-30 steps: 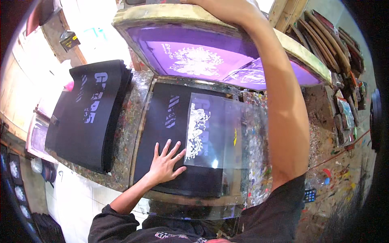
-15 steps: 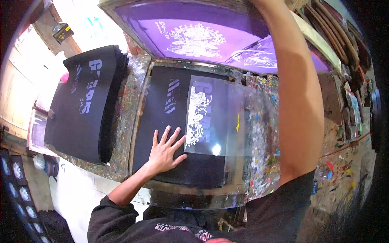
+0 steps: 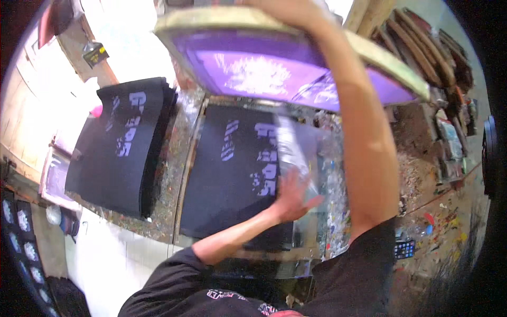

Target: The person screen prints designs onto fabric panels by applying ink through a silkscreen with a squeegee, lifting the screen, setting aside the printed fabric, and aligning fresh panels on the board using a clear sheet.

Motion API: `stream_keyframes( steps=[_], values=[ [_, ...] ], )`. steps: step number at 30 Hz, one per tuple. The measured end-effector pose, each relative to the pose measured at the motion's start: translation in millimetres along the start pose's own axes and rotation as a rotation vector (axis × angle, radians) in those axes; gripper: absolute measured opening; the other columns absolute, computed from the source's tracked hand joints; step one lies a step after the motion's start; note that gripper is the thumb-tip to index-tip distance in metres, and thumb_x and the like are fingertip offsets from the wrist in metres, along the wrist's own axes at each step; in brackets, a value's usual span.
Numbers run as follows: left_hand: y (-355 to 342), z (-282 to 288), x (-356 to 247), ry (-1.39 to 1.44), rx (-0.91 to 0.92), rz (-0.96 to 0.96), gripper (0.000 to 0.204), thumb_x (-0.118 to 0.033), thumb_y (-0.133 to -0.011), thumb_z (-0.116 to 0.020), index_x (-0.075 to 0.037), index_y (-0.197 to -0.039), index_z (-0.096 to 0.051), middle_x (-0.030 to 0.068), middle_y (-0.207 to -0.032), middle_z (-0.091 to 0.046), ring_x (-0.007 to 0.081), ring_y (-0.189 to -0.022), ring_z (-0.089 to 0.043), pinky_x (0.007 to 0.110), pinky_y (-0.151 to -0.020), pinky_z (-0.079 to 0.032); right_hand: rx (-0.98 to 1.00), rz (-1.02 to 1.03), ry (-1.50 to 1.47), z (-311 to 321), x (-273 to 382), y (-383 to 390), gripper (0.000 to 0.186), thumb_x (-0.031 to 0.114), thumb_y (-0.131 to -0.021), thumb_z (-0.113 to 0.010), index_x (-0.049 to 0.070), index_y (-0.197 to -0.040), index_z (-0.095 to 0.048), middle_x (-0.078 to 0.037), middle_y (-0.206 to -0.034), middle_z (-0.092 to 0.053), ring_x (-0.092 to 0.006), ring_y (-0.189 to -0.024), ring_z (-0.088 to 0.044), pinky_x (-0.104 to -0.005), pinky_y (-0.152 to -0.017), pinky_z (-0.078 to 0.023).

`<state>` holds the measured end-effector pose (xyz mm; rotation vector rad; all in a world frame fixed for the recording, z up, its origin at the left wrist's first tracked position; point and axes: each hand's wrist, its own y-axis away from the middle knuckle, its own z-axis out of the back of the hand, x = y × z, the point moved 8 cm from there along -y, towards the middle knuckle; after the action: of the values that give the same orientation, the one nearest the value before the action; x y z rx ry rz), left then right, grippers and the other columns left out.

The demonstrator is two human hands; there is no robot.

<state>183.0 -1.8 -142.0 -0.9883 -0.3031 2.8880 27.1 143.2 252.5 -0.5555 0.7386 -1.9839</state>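
Observation:
My right hand (image 3: 288, 11) grips the top edge of a tilted screen printing frame (image 3: 222, 20). The frame's purple mesh shows pale designs. Below it lies a black fabric panel (image 3: 222, 190) with grey lettering, flat on the printing board. At the panel's right side, my left hand (image 3: 293, 201) is at a clear plastic sheet (image 3: 290, 140), which is lifted and bent toward the right. Motion smears the left fingers, though the thumb points out to the right. Whether they pinch the sheet or only push it I cannot tell.
A stack of black printed panels (image 3: 113, 153) stands on the left. Paint spatters the table (image 3: 422, 238), where a phone (image 3: 404, 249) lies by my right sleeve. Curved wooden pieces (image 3: 422, 47) lean at the far right. A black and yellow box (image 3: 95, 54) is at the upper left.
My left hand has moved right from the panel to the clear sheet, which has swung rightward and uncovered the panel's lettering. The frame appears shifted, still in my right hand; the view has moved too.

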Motion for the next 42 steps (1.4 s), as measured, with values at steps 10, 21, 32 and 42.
stream_keyframes(
  steps=[10, 21, 32, 42],
  values=[
    [78, 246, 41, 1.424, -0.808, 0.178, 0.049, -0.034, -0.103, -0.053, -0.004, -0.140, -0.042, 0.0177, -0.129, -0.060, 0.0301, -0.118, -0.060, 0.045, -0.096, -0.053, 0.143, -0.100, 0.110, 27, 72, 149, 0.074, 0.068, -0.090, -0.053, 0.004, -0.125, -0.065, -0.019, -0.091, -0.074, -0.0346, -0.094, -0.072, -0.0526, -0.090, -0.050],
    [232, 105, 137, 1.502, -0.641, 0.678, 0.033, -0.012, -0.100, -0.061, 0.003, -0.124, -0.042, 0.0182, -0.120, -0.060, 0.0307, -0.108, -0.066, 0.048, -0.093, -0.059, 0.707, -0.096, -0.216, -108, 88, 350, 0.023, 0.022, -0.082, -0.070, 0.009, -0.101, -0.067, -0.017, -0.079, -0.071, -0.0367, -0.073, -0.072, -0.0480, -0.066, -0.057],
    [241, 95, 143, 1.368, -0.491, 0.797, 0.038, -0.018, -0.104, -0.057, 0.010, -0.126, -0.043, 0.0187, -0.118, -0.061, 0.0282, -0.104, -0.068, 0.044, -0.090, -0.060, 0.421, 0.040, 0.317, -247, -26, 255, 0.038, 0.042, -0.091, -0.066, 0.012, -0.114, -0.062, -0.011, -0.085, -0.071, -0.0243, -0.076, -0.072, -0.0461, -0.067, -0.051],
    [248, 86, 155, 1.219, -0.212, 0.994, 0.044, -0.029, -0.106, -0.054, 0.012, -0.116, -0.042, 0.0291, -0.102, -0.065, 0.0363, -0.088, -0.073, 0.043, -0.076, -0.063, 1.025, -0.023, -0.254, -239, 10, 287, 0.062, 0.061, -0.075, -0.075, 0.005, -0.100, -0.067, -0.023, -0.085, -0.070, -0.0422, -0.088, -0.069, -0.0527, -0.074, -0.052]
  ],
)
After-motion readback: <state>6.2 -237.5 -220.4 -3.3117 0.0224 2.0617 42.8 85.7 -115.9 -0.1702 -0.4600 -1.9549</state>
